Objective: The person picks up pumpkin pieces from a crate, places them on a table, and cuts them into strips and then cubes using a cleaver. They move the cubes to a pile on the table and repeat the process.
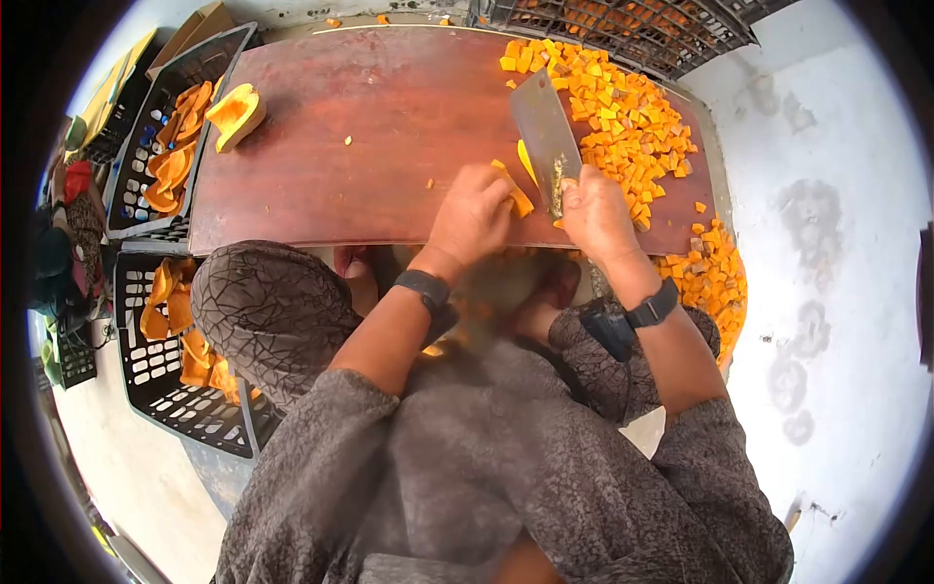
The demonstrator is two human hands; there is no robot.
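My left hand (474, 212) presses an orange pumpkin strip (516, 192) down on the reddish wooden cutting board (360, 146). My right hand (595, 212) grips the handle of a cleaver (545, 131), whose blade stands just right of the strip with its tip pointing away from me. A heap of diced pumpkin cubes (623, 117) covers the board's far right part. More cubes (715, 277) have spilled off the board's right edge.
A pumpkin chunk (236, 115) lies at the board's far left. A black crate (161, 146) of pumpkin peel stands left of the board, another crate (175, 360) by my left knee, and a third (632, 29) beyond the board. A pale floor lies to the right.
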